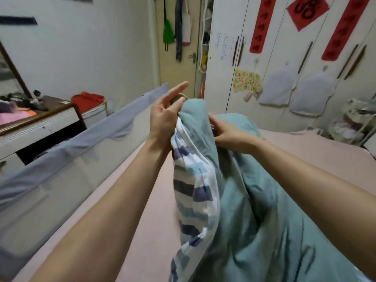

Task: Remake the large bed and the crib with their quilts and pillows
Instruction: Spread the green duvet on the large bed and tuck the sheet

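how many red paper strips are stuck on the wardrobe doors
2 long strips: one on the door left of the red diamond sheet, one to its right. Both run off the top edge; more may lie out of view.

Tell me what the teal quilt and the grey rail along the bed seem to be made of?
The quilt looks like soft matte woven cloth, maybe cotton: it creases and bunches where the left hand and right hand grip it, with a striped lining. The bed rail looks like grey fabric over pale mesh; its top edge sags in folds.
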`<state>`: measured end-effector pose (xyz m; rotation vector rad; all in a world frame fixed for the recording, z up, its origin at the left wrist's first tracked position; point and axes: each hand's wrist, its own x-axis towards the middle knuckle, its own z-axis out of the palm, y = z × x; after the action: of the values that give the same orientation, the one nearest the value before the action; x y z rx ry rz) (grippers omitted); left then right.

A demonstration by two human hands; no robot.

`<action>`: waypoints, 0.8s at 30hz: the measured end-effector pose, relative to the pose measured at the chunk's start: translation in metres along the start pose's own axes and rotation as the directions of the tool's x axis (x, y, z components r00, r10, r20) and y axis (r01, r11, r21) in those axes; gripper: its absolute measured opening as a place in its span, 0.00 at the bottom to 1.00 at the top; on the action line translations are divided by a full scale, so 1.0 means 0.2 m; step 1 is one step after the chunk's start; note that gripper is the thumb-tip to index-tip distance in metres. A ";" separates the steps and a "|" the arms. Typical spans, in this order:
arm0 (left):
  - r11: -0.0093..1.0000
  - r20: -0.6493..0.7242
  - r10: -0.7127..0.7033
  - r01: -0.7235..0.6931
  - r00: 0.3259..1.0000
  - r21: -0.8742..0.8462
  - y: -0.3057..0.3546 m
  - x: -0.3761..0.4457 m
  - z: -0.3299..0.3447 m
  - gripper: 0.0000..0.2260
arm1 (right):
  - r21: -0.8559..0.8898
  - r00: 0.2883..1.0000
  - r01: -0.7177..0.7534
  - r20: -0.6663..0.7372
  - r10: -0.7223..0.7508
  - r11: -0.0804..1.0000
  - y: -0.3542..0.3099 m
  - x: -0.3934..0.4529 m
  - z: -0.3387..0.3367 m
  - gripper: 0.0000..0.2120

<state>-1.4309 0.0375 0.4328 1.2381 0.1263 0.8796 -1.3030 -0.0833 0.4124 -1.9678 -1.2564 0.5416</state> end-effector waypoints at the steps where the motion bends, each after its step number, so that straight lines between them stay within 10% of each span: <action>1: 0.997 0.048 0.069 -0.069 0.996 0.015 0.11 0.04 0.02 0.16 | 0.197 0.996 0.009 -0.091 0.009 0.980 -0.07 0.03 -0.03 0.26; 4: 0.955 0.256 0.203 -0.249 0.945 0.161 0.29 0.02 0.05 0.17 | 0.575 0.948 0.081 -0.297 0.116 0.814 -0.27 0.15 -0.16 0.16; 6: 0.909 0.378 0.155 -0.282 0.913 0.307 0.26 -0.07 0.04 0.13 | 0.583 0.985 0.016 -0.148 0.087 0.812 -0.39 0.17 -0.19 0.10; 10: 0.809 0.419 0.027 -0.266 0.908 0.524 0.06 -0.32 -0.09 0.10 | 0.015 0.849 -0.253 0.482 0.215 0.967 -0.35 0.20 0.02 0.11; 17: 0.762 0.624 -0.232 -0.260 0.746 0.593 -0.03 -0.69 -0.20 0.12 | -0.502 0.587 -0.355 0.536 0.606 0.789 -0.02 0.11 0.48 0.10; 21: 0.780 0.599 -0.592 0.198 0.539 0.593 -0.13 -0.82 -0.31 0.11 | -0.695 0.804 -0.083 0.376 0.460 0.714 0.12 -0.04 0.78 0.10; 24: 0.493 0.300 -0.868 0.749 0.395 0.441 -0.24 -0.85 -0.55 0.11 | -0.617 0.934 -0.133 0.184 0.307 0.775 0.23 -0.13 0.83 0.04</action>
<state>-1.5789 0.0111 0.2898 1.3624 0.4100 -0.3774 -1.4001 -0.0590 0.2695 -2.6753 -1.5056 0.6006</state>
